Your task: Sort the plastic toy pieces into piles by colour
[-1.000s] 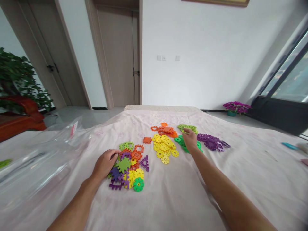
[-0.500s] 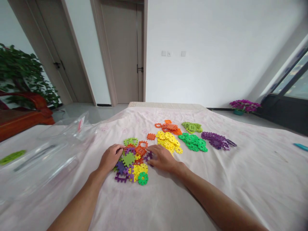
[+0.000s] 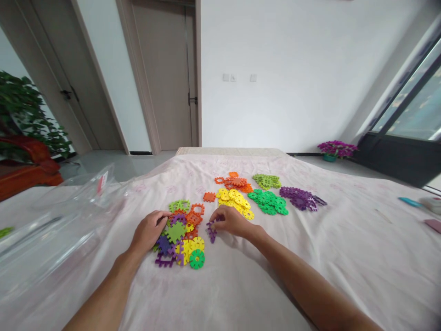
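My right hand (image 3: 233, 221) pinches a purple notched building piece (image 3: 211, 233), which stands tilted just right of a mixed pile. That pile holds green, orange, purple and yellow interlocking pieces, with a light green square (image 3: 175, 232) on top and a green disc (image 3: 197, 259) at its near edge. Along the pile's left side rests my left hand (image 3: 149, 230), fingers loosely bent and apart, touching its edge with nothing visibly held. Beyond my right hand lie sorted heaps: yellow discs (image 3: 234, 200), green discs (image 3: 268, 202), orange squares (image 3: 237, 183), light green pieces (image 3: 266, 180) and purple pieces (image 3: 299, 197).
A lone orange square (image 3: 209, 197) lies between the mixed pile and the heaps. Clear plastic packaging (image 3: 69, 225) spreads over the left of the cloth-covered table (image 3: 234, 285). A blue object (image 3: 409, 202) sits at the far right.
My right hand has drawn the purple piece slightly away from the mixed pile and tipped it up. My left hand stays by the pile. The view has turned a little right.
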Motion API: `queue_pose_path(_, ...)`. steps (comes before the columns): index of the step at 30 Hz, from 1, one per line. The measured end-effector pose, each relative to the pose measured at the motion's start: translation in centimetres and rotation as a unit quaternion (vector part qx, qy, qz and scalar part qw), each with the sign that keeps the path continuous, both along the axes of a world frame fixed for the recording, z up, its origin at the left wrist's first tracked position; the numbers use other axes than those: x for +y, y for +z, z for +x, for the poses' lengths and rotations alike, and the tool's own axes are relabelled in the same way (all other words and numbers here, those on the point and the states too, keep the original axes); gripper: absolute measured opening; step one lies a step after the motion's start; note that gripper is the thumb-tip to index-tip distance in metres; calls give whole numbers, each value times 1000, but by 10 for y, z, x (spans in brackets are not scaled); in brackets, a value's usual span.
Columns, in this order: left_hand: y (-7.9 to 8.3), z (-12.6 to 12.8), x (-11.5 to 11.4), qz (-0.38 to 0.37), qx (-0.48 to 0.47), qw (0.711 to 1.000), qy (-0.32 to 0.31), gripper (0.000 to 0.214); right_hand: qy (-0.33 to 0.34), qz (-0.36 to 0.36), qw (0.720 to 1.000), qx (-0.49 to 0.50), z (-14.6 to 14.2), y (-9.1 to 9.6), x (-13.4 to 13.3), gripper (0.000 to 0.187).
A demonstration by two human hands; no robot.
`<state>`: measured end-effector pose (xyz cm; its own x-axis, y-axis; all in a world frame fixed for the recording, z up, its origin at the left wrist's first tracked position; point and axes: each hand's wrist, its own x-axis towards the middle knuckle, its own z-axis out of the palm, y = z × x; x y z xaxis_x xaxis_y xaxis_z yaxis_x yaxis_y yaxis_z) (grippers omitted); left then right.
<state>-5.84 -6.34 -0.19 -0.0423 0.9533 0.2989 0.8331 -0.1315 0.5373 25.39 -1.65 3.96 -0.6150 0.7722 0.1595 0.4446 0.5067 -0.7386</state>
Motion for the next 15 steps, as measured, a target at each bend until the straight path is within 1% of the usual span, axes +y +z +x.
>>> queue_pose_path(2, 0, -1, 0, -1, 1, 1000, 2, 33, -27, -47, 997, 61, 10, 8, 8, 14)
queue_pose_path(3, 0, -2, 0, -2, 2, 1000, 1, 33, -55, -54, 992, 97, 17, 11, 13, 16)
queue_pose_path(5, -1, -3, 1, -4, -1, 1000, 2, 33, -138, -42, 975, 168, 34, 15, 27, 21)
queue_pose_path(6, -1, -3, 1, -5, -3, 1000, 2, 33, -187, -25, 961, 201, 44, 15, 35, 24)
queue_pose_path(8, -1, -2, 1, -4, -10, 1000, 1, 33, -281, 11, 928, 244, 68, 11, 51, 30)
queue_pose_path(11, 0, 1, 0, -6, -33, 999, 10, 34, -416, 52, 870, 261, 110, -1, 74, 38)
queue_pose_path(12, 1, 2, 0, -9, -49, 999, 16, 35, -458, 53, 846, 267, 125, -4, 80, 40)
queue_pose_path(14, 6, 3, -2, -22, -103, 994, 14, 39, -546, 62, 786, 284, 155, -10, 87, 44)
queue_pose_path(15, 10, 1, -4, -33, -138, 990, 2, 43, -567, 69, 770, 284, 170, -11, 89, 49)
